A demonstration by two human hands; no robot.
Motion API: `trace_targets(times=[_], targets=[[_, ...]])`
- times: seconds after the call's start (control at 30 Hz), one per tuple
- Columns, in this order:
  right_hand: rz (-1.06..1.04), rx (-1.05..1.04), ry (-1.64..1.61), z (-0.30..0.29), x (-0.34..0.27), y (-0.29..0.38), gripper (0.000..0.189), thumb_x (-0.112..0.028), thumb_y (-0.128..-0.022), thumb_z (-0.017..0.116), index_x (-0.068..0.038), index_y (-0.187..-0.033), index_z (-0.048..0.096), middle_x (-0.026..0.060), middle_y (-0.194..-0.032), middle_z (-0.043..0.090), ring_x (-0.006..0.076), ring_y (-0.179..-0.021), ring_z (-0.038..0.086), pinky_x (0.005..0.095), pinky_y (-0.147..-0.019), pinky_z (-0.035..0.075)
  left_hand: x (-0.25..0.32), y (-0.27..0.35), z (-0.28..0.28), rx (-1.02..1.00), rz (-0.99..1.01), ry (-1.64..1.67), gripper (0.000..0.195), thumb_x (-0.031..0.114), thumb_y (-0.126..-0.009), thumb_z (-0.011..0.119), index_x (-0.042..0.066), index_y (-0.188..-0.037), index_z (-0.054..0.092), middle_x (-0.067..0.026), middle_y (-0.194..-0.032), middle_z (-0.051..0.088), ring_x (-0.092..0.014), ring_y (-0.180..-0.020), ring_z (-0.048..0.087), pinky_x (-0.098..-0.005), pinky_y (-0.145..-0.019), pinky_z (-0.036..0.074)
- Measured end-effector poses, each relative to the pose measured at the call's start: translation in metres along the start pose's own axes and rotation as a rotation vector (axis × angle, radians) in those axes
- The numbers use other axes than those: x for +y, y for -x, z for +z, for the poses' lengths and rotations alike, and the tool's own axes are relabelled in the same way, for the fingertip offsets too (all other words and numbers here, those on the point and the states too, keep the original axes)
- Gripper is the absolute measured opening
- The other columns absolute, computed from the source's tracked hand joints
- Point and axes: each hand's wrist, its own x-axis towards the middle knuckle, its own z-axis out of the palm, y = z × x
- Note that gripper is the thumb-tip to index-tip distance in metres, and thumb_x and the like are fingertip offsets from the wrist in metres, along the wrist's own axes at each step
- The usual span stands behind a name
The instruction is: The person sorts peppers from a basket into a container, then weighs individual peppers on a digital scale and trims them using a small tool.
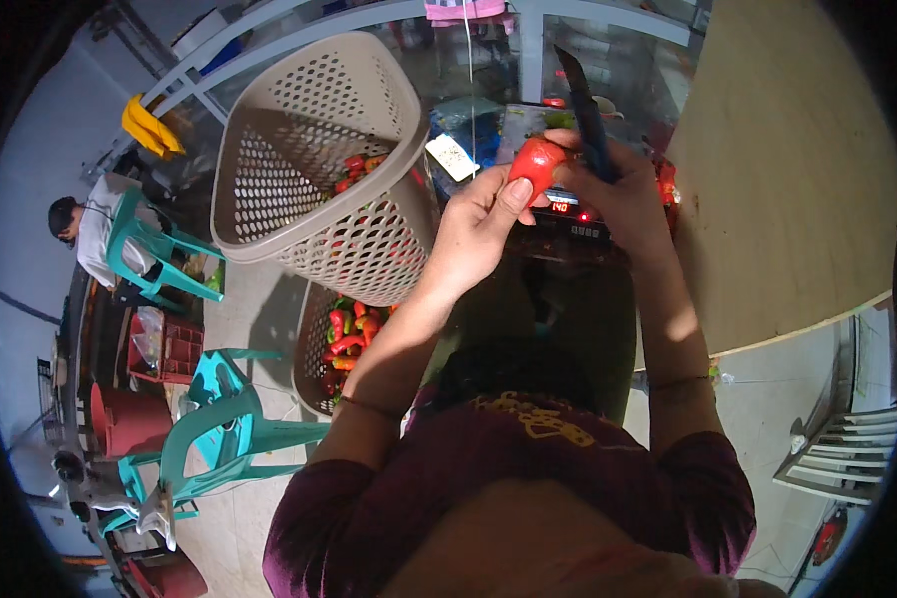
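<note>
My left hand (478,224) grips a red pepper (536,163) from below, its thumb pressed along the near side. My right hand (624,190) holds a dark-bladed knife (590,112), the blade pointing up and away from the pepper. Fingers of the right hand also touch the pepper's right side and top. Just beyond and below the pepper is a digital scale (586,230) with a lit red display, partly hidden by my hands. A white card (452,157) with a printed code hangs on a string to the left.
Left of me, a tall beige perforated basket (321,258) holds peppers. A lower basket (306,374) contains red and green peppers (352,333). A wooden board (784,187) stands at right. Teal plastic chairs (217,441) and a seated person (116,224) are farther left.
</note>
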Motion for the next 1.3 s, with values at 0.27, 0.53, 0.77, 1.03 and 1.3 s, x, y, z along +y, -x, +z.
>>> trace_targets(times=[0.27, 0.53, 0.77, 1.03, 1.3], targets=[[0.012, -0.037, 0.067, -0.005, -0.006, 0.002, 0.030, -0.018, -0.073, 0.069, -0.002, -0.098, 0.062, 0.0053, -0.086, 0.065, 0.0101, -0.079, 0.059, 0.0255, -0.074, 0.047, -0.002, 0.001, 0.002, -0.042, -0.084, 0.156, 0.037, 0.035, -0.090, 0.044, 0.000, -0.100, 0.054, -0.0043, -0.086, 0.059, -0.008, -0.071, 0.049, -0.0208, -0.064, 0.038], [-0.019, -0.011, 0.091, -0.005, -0.001, 0.005, 0.032, -0.019, -0.073, 0.069, -0.002, -0.099, 0.061, 0.0065, -0.088, 0.064, 0.0106, -0.081, 0.059, 0.0266, -0.073, 0.046, 0.002, 0.001, 0.003, -0.085, -0.075, 0.135, 0.034, 0.033, -0.089, 0.048, 0.001, -0.100, 0.054, -0.0029, -0.084, 0.057, -0.009, -0.069, 0.050, -0.0211, -0.064, 0.039], [-0.237, 0.104, 0.568, -0.017, -0.018, 0.026, 0.027, -0.015, -0.078, 0.062, -0.001, -0.099, 0.054, 0.0147, -0.087, 0.060, 0.0226, -0.081, 0.060, 0.0316, -0.068, 0.046, 0.001, 0.002, -0.006, -0.028, -0.071, 0.139, 0.036, 0.034, -0.089, 0.046, 0.000, -0.099, 0.055, -0.0065, -0.085, 0.061, -0.010, -0.068, 0.053, -0.0217, -0.062, 0.039], [-0.499, -0.059, 0.890, -0.025, -0.023, 0.042, 0.028, -0.017, -0.076, 0.064, -0.004, -0.098, 0.053, 0.0141, -0.077, 0.059, 0.0299, -0.060, 0.059, 0.0350, -0.049, 0.046, 0.004, 0.004, 0.001, -0.011, -0.042, 0.076, 0.035, 0.035, -0.089, 0.047, 0.001, -0.096, 0.054, -0.0049, -0.082, 0.061, -0.009, -0.065, 0.052, -0.0208, -0.061, 0.038], [-0.593, -0.038, 0.955, -0.027, -0.015, 0.038, 0.029, -0.017, -0.075, 0.065, -0.004, -0.098, 0.053, 0.0120, -0.071, 0.058, 0.0276, -0.056, 0.058, 0.0346, -0.045, 0.044, 0.003, 0.001, 0.001, -0.043, -0.102, 0.340, 0.035, 0.034, -0.090, 0.044, 0.001, -0.094, 0.054, -0.0064, -0.080, 0.059, -0.011, -0.063, 0.052, -0.0227, -0.060, 0.041]])
